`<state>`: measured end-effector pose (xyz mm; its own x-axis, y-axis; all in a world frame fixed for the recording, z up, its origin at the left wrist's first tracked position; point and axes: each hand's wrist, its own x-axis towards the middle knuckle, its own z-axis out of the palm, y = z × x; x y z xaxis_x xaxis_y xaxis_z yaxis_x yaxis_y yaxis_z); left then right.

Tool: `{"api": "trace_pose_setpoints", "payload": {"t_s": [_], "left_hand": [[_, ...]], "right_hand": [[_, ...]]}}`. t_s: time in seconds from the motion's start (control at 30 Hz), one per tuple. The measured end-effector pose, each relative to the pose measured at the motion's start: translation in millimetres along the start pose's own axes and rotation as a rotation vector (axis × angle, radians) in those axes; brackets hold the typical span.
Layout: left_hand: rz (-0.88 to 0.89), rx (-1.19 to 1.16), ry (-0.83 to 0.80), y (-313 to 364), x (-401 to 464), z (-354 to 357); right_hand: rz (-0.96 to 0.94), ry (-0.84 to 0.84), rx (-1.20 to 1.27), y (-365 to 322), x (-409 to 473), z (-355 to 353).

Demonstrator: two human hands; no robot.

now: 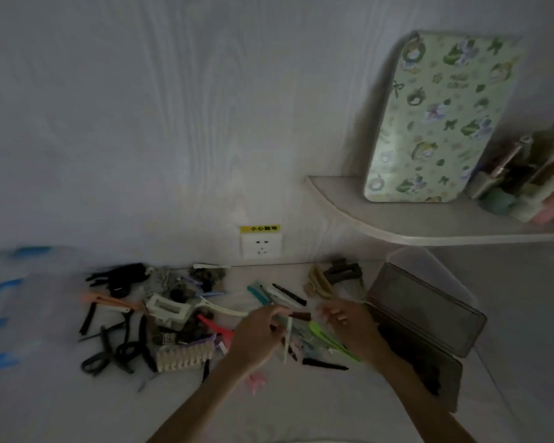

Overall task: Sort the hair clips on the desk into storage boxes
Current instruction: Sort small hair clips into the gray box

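Pale slim hair clip (288,338) pinched in left hand (256,334), hanging just below the curled fingers. Right hand (349,324) beside it, fingers loosely bent, seemingly holding nothing, though blur hides detail. Green clip (330,342) between both hands. Heaped hair clips (160,314) left of left hand. Dark open storage box (426,318) just right of right hand.

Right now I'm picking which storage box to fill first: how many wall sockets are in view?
1. The wall socket sits on the wall just above the desk's back edge, under a yellow label, behind the clip pile. Others may be outside the frame.
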<state>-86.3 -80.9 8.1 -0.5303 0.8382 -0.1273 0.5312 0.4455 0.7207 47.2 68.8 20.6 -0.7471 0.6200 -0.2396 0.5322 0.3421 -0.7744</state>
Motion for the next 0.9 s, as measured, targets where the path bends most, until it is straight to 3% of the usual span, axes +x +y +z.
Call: {"api": "trace_pose_setpoints", "payload": {"t_s": [0.17, 0.3, 0.53, 0.67, 0.77, 0.9], "left_hand": [[-0.216, 0.076, 0.209, -63.7, -23.0, -55.9], [-0.21, 0.273, 0.307, -105.3, -35.2, -84.5], [-0.295, 0.388, 0.297, -122.3, -27.3, -108.1], [-0.238, 0.314, 0.319, -120.6, -6.3, -111.0], [-0.182, 0.283, 0.209, -126.3, 16.4, -105.7], [-0.181, 0.474, 0.069, -121.5, 38.1, -98.2]], "right_hand": [[-0.209, -0.161, -0.118, -57.0, 43.4, 81.2], [-0.334, -0.15, -0.232, -90.0, 74.5, 132.8], [-0.436, -0.188, -0.395, -105.0, 106.9, 181.3], [-0.381, -0.192, -0.302, -98.5, 109.8, 176.9], [-0.321, -0.197, -0.303, -91.9, 115.5, 169.9], [-0.285, -0.185, -0.336, -85.3, 118.8, 168.1]]}}
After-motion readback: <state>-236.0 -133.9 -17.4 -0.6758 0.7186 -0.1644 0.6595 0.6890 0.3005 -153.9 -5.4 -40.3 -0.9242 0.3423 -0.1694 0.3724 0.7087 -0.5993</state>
